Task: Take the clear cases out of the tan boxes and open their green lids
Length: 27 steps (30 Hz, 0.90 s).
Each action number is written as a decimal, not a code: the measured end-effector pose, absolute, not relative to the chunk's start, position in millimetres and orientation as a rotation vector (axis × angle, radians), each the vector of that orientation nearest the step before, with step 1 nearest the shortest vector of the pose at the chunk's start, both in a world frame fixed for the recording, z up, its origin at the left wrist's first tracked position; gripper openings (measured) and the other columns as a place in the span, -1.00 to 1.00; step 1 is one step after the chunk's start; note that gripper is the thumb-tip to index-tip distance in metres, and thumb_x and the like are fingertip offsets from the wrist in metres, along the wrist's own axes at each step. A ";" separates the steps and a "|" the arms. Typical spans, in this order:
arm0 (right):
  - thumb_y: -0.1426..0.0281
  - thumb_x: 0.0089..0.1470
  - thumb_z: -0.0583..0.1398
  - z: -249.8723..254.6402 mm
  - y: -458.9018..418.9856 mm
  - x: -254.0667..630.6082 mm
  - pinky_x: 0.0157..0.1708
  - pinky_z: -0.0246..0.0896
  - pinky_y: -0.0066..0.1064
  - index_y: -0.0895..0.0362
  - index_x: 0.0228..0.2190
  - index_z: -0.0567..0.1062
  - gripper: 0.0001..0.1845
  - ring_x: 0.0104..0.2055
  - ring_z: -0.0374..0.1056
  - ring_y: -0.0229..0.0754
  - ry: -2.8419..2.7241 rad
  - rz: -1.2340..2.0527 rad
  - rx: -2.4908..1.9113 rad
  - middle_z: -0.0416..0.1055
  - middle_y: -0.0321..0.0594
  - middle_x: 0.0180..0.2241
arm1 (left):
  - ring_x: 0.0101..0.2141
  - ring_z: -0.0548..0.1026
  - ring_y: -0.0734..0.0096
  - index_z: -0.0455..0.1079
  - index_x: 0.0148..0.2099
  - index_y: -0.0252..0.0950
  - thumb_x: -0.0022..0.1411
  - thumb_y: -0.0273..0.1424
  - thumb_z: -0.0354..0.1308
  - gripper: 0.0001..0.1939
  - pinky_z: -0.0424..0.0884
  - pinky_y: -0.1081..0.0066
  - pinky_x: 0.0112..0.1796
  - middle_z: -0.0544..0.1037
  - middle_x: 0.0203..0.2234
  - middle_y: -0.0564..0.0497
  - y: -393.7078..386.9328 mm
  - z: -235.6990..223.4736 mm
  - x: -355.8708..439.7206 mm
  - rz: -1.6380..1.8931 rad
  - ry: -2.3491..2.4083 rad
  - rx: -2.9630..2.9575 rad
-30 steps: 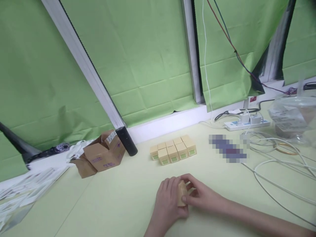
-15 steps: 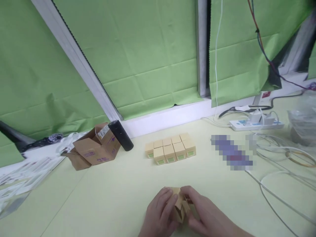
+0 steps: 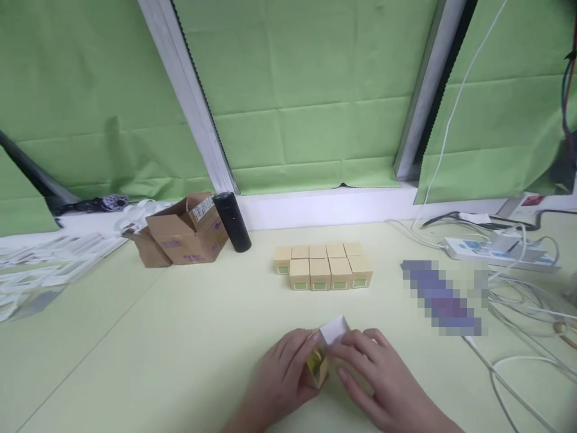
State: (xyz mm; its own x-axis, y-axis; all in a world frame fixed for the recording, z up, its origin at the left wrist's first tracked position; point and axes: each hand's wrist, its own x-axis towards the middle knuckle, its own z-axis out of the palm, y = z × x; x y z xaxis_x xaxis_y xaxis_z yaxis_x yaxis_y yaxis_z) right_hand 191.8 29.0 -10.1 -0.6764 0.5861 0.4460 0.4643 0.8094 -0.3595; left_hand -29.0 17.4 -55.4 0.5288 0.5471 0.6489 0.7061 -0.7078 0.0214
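Note:
A small tan cardboard box is at the front, its top open and something yellow inside that I cannot make out. The lid flap stands raised, showing its white inner side. My left hand is closed around the box from the left. On the other side, my right hand has its fingertips at the flap's lower right edge, with thumb and fingers apart. Farther back stand several closed tan boxes in two rows, with green labels on their fronts.
An open brown carton sits at the back left beside a leaning black cylinder. A pixelated bluish object lies to the right. White cables and a power strip occupy the right side. White frame-like pieces lie far left.
The box in my hands now shows a raised white-lined flap and yellow contents. My right hand's fingers have spread away from the box's side. The camera view has turned.

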 end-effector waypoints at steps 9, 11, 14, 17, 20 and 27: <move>0.43 0.05 0.18 -9.6 23.5 173.6 -0.29 0.15 -0.29 0.10 -0.54 0.38 -0.85 -0.39 0.35 -0.22 -2.326 0.449 -1.146 0.36 -0.31 -0.44 | -0.07 0.44 0.17 0.14 0.19 -0.53 0.24 -0.52 -0.03 -0.53 0.42 0.17 -0.05 0.52 -0.10 -0.22 12.9 -49.3 -16.1 -0.761 -0.840 -2.471; 0.43 0.00 0.21 -7.3 25.5 169.1 -0.28 0.15 -0.27 0.10 -0.54 0.39 -0.88 -0.39 0.35 -0.20 -2.308 0.468 -1.190 0.36 -0.32 -0.46 | -0.09 0.45 0.15 0.14 0.18 -0.55 0.28 -0.42 -0.02 -0.53 0.44 0.19 -0.09 0.52 -0.11 -0.25 12.9 -46.5 -15.6 -0.777 -0.853 -2.474; 0.46 0.04 0.16 -10.7 30.9 164.9 -0.27 0.18 -0.26 0.09 -0.53 0.41 -0.87 -0.38 0.34 -0.20 -2.220 0.607 -1.164 0.36 -0.32 -0.46 | -0.12 0.47 0.13 0.11 0.22 -0.49 0.28 -0.30 0.02 -0.45 0.46 0.22 -0.14 0.52 -0.11 -0.25 14.7 -41.5 -18.9 -0.819 -0.880 -2.486; 0.34 0.13 0.11 -19.0 38.5 168.1 -0.21 0.25 -0.25 0.08 -0.48 0.41 -0.82 -0.28 0.35 -0.15 -1.927 0.800 -1.084 0.36 -0.24 -0.36 | -0.10 0.48 0.13 0.07 0.26 -0.33 0.21 -0.25 0.12 -0.37 0.46 0.25 -0.17 0.51 -0.08 -0.20 18.6 -36.9 -28.0 -0.912 -1.103 -2.555; 0.20 0.19 0.04 -26.9 46.5 178.4 -0.18 0.31 -0.26 0.08 -0.41 0.33 -0.76 -0.14 0.36 -0.12 -1.571 0.976 -1.059 0.38 -0.15 -0.18 | -0.10 0.48 0.13 0.22 0.17 -0.19 0.14 -0.24 0.19 -0.44 0.44 0.26 -0.16 0.52 -0.07 -0.12 24.0 -31.8 -38.9 -1.170 -1.609 -2.534; 0.28 0.20 0.02 -33.3 50.7 191.9 -0.21 0.32 -0.14 0.05 -0.34 0.30 -0.86 -0.12 0.37 -0.03 -1.973 0.702 -1.263 0.44 -0.15 -0.18 | -0.24 0.50 0.25 0.40 -0.16 -0.25 0.05 -0.12 0.22 -0.62 0.43 0.37 -0.29 0.54 -0.29 -0.02 30.1 -14.8 -38.4 -2.714 -2.676 -1.806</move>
State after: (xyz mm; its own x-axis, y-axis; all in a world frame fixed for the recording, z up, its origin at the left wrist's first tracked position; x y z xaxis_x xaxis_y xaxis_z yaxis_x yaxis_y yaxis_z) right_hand 191.9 50.7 -33.3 -0.2957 0.9206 0.2552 0.5526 0.3827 -0.7404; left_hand -38.4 30.1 -14.8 -0.2042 0.9670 -0.1523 -0.1660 0.1191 0.9789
